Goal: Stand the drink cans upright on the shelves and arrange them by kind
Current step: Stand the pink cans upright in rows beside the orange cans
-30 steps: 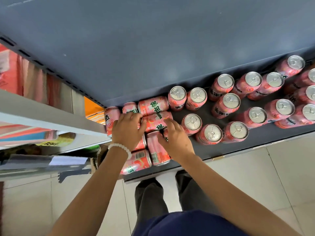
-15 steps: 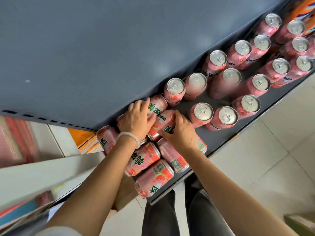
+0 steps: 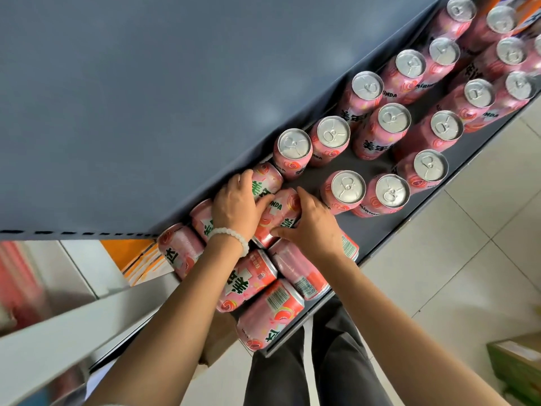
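A: So, why are both hands crowding onto the same spot?

B: They are working the pile of fallen cans at about eight o'clock on the shelf [image 3: 380, 230]. The left hand [image 3: 235, 209] is lying over one lying can [image 3: 268, 180] with its fingers curled round it, and the right hand [image 3: 313, 227] is wrapping a second lying can [image 3: 281, 213] just beside the first. My guess is that each grip is getting set to tip its can up onto its base.

A: And the ones towards two o'clock?

B: Those upright cans [image 3: 348, 187] are standing in loose rows with their silver tops facing us, all pink, so they look to be of one kind. They are probably being left there as the finished side, with a bare patch of shelf between them and the pile.

A: What is lying nearest us?

B: More toppled cans: one at the edge [image 3: 270, 315], at about six o'clock of the pile, is showing its barcode, and another [image 3: 180, 247] is lying at nine o'clock beside the bracelet [image 3: 231, 234].

A: Anything you cannot make out?

B: Plenty. The upper shelf [image 3: 175, 98] is covering the back of the lower one, so any cans further in are hidden. The left fingertips are tucked out of view behind their can. A further can under the right wrist is mostly hidden, and the cans at the top right corner are being cut off by the frame. The left side of the view is blurred.
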